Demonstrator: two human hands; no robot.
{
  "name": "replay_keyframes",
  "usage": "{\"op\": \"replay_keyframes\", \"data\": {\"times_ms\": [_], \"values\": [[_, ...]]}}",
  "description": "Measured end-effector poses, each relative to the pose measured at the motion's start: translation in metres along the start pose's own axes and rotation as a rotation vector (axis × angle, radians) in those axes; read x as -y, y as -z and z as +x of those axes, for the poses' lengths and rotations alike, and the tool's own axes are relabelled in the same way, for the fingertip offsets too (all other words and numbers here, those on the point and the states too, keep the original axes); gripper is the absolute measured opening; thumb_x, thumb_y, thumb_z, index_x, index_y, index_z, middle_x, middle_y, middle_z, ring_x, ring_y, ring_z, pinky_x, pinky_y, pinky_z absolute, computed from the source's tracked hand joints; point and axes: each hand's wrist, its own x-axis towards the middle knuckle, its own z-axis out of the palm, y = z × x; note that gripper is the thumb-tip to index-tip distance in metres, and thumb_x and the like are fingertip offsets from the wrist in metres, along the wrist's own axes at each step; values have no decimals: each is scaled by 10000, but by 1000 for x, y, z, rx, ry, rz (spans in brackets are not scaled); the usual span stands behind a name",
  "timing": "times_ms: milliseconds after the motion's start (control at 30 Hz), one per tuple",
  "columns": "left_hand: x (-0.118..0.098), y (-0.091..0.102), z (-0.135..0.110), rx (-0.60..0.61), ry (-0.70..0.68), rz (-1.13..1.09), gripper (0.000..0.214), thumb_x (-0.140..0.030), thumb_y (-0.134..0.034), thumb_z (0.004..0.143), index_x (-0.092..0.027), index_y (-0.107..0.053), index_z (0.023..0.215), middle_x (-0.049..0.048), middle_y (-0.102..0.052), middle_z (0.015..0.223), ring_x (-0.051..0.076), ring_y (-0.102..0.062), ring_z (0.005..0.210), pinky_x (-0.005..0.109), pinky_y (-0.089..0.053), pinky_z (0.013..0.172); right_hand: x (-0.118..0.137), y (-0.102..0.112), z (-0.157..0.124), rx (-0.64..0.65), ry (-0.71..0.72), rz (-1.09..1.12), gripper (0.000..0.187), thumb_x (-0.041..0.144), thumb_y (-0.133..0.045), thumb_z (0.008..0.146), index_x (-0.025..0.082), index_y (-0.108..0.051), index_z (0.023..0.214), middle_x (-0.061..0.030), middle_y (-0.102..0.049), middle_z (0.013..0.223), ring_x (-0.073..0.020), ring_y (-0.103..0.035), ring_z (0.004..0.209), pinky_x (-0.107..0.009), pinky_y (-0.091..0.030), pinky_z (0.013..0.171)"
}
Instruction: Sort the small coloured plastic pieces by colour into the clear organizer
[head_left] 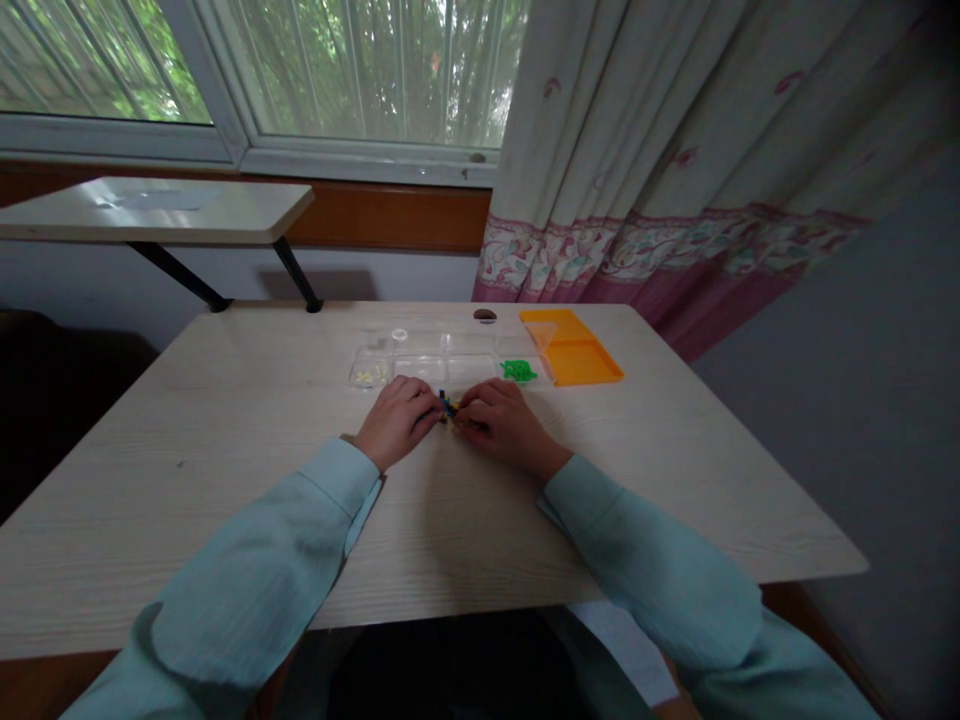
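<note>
A small cluster of blue and yellow pieces (449, 407) sits on the table between my two hands, too small to make out in detail. My left hand (401, 415) rests at its left side, fingers curled together with the tips at the pieces. From the right, my right hand (504, 425) has its fingers bent in a pinch at the same cluster. What lies between the fingertips is mostly hidden. Just beyond stands a clear plastic compartment box (420, 370), with green pieces (518, 371) in its front right compartment and pale yellow pieces (370, 375) at the front left.
An orange tray (581, 357) adjoins the clear box on the right. A dark brown oval object (485, 315) lies behind the box. At the back left, a raised shelf (225, 215) stands on black legs above the wooden table (225, 500). A curtain (585, 200) hangs behind.
</note>
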Motion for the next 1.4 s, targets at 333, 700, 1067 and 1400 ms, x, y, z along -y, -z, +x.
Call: {"op": "replay_keyframes", "data": {"times_ms": [333,700,1067,1400], "values": [[3,1,0,-53,5,-10,225,-314,-474,921,-196,-657,975,74,-586,932,211,-496,926,373,-412,834,3,-5,2,10,-36,-33,94,263,-627,848,224,-700,894,-43,-652,984,-204,-498,971,-354,-334,848],[-1,-1,0,-17,-56,-120,235,-309,-479,916,-192,-678,958,81,-606,942,203,-518,932,374,-423,840,0,-5,5,-210,-38,40,98,300,-659,826,204,-672,808,-37,-640,888,-177,-531,878,-333,-375,823],[-10,-5,1,-78,5,-342,262,-301,-427,938,-175,-657,935,83,-625,925,192,-552,914,365,-442,840,9,-3,5,-363,22,15,110,300,-627,853,207,-668,811,-34,-647,817,-164,-538,811,-324,-405,774],[-6,-6,1,-115,45,-438,245,-383,-511,903,-200,-674,890,53,-642,856,176,-575,853,348,-450,813,12,-4,3,-329,64,-13,96,292,-623,860,236,-698,840,-22,-654,826,-156,-530,819,-322,-393,790]]}}
